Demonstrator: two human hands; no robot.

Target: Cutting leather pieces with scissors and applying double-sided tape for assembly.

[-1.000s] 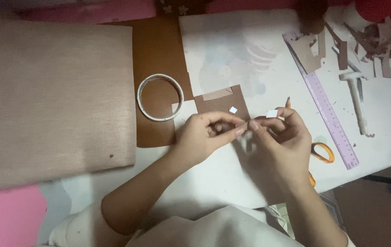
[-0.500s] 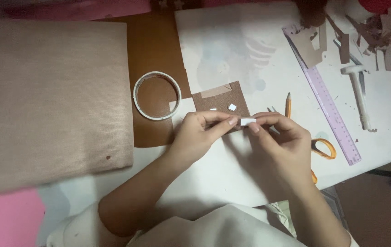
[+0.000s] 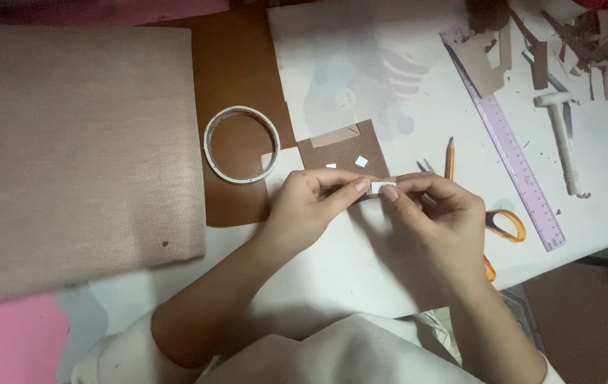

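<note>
Both hands meet over a small brown, grainy square of card lying on the white surface. The left hand and right hand pinch a tiny white foam-like piece between their fingertips at the card's lower edge; two similar white bits sit on the card. A thin white tape ring lies just left on smooth brown sheet. A pencil, orange-handled scissors and translucent lilac ruler lie right.
</note>
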